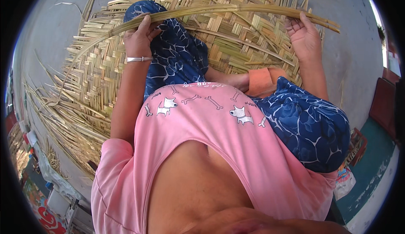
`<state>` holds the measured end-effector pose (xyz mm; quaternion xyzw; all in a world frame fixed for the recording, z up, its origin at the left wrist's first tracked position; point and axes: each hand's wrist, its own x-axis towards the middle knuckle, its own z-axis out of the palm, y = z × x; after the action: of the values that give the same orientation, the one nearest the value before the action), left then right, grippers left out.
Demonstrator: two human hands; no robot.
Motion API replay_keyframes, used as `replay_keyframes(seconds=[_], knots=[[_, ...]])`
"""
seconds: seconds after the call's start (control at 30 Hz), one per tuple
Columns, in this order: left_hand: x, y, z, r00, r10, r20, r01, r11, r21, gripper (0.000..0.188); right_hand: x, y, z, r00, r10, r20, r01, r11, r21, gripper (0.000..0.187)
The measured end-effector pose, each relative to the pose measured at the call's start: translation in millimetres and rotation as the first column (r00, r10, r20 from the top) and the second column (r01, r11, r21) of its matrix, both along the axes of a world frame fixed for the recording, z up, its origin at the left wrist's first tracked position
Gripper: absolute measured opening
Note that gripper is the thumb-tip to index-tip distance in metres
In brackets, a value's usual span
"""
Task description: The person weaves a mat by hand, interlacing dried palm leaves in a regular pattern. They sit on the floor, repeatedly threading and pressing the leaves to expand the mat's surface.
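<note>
A long, flattened strip of split cane or reed, yellow-green with several nodes, stretches across in front of me. My left hand grips it near its left part, thumb on top. Beyond that hand the strip tapers and curves down to the left. Near the right end my right hand pinches it between thumb and fingers; past the fingers the end is split into separate pieces. Under the strip spreads a large woven mat of similar strips, on which I sit with one knee raised.
Loose unwoven strip ends fan out from the mat's left side over the grey floor. Clutter with a white container lies at the lower left. A plastic bag and a reddish frame stand at the right.
</note>
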<state>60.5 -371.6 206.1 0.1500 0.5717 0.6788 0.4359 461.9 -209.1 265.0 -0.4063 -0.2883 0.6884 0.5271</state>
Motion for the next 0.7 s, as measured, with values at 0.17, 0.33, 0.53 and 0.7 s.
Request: replay_keyframes(seconds=[0.17, 0.33, 0.53, 0.7], knots=[[-14.5, -14.2, -2.8, 0.995, -0.021, 0.099, 0.019, 1.000, 0.016, 0.023, 18.5, 0.1, -9.6, 0.999, -0.024, 0.026, 0.025, 0.999, -0.037, 0.025], [-102.8, -30.9, -39.5, 0.909, 0.055, 0.412, -0.119, 0.984, 0.132, 0.022, 19.5, -6.0, -9.4, 0.983, -0.080, 0.166, 0.067, 0.994, 0.084, 0.022], [-101.0, -55.4, -3.2, 0.879, -0.255, 0.403, 0.164, 0.955, 0.247, 0.029, 37.5, -5.7, -29.3, 0.937, -0.226, 0.266, 0.203, 0.973, 0.113, 0.020], [-80.4, -70.2, -11.3, 0.961, -0.246, 0.123, 0.246, 0.969, 0.014, 0.034, 40.3, -5.8, -27.5, 0.934, -0.273, 0.231, 0.272, 0.962, 0.039, 0.020]])
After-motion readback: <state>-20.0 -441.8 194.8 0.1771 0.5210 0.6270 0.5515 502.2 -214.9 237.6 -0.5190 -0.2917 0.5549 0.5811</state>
